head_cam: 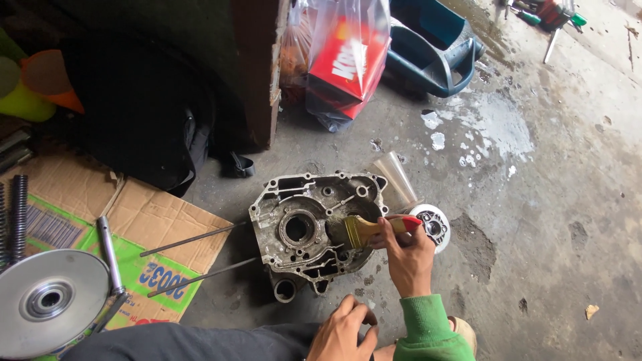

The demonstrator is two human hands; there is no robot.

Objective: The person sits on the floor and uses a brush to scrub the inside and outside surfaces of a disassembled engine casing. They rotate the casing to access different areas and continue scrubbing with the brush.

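Here right hand (409, 257) fingers (391, 235) clasp a paintbrush (374, 229) touching the engine casing (307, 224).

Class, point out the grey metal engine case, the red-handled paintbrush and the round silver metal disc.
Grey metal engine case (294, 200), head view, upper wall.
Red-handled paintbrush (359, 231), head view, bristles.
Round silver metal disc (73, 281), head view, flat face.

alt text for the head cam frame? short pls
A person's right hand holds a red-handled paintbrush, bristles on a grey metal engine case lying on a stained concrete floor. The left hand rests on their knee. Flattened cardboard with a metal disc lies left.
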